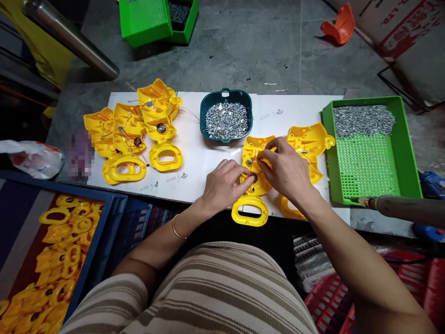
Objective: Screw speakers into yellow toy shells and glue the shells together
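A yellow plastic housing half (257,185) with a loop handle lies open side up in front of me. Thin wires and a small round black part show inside it. My right hand (287,167) reaches over the housing from the right, thumb and forefinger pinched at the thin wires. From the left, my left hand (225,183) holds its closed fingertips low over the shell beside the round black part; what they grip, if anything, is hidden. Just right, partly behind my right hand, lies another yellow housing half (308,139) with wires.
A dark green bowl (226,138) of small metal pieces stands behind. Right is a green basket (370,171) with many screws and a rod-like tool (410,208) at its corner. Several wired yellow housings (130,130) lie left; a blue crate (93,232) holds more.
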Available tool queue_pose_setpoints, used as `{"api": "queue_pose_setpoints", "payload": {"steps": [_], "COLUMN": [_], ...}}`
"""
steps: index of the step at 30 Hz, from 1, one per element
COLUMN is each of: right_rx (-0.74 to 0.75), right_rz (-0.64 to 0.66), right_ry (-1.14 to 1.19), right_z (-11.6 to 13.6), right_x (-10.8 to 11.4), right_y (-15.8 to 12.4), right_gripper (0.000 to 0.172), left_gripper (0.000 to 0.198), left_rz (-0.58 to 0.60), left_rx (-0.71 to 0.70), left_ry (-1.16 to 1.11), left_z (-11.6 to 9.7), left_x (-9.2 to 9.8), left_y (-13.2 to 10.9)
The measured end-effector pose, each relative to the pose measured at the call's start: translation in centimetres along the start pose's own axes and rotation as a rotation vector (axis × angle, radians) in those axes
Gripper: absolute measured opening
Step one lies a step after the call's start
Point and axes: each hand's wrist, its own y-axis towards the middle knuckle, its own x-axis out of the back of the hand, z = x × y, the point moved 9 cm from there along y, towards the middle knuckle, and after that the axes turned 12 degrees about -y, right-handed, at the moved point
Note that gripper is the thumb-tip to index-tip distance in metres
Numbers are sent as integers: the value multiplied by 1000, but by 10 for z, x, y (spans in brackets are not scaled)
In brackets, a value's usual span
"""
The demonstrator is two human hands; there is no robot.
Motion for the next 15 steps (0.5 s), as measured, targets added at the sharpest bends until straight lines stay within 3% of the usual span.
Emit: {"api": "queue_pose_setpoints", "payload": {"steps": [5,9,15], "right_rx": [-11,90,204], "right_rz": [-62,-115,-169], "right_ry": [149,180,223], "right_z": [-12,-8,-1], "right_x": [5,13,24], "right_y": [-1,3,9], "right_gripper": [23,24,24], "left_gripper": [28,40,13], "left_rz": [-10,77,254], "left_rx": [-48,-106,-47], "left_ry": [-53,9,68], "left_z": [-2,-5,-1], "left_x": [9,1,-16], "left_y": [21,43,61]}}
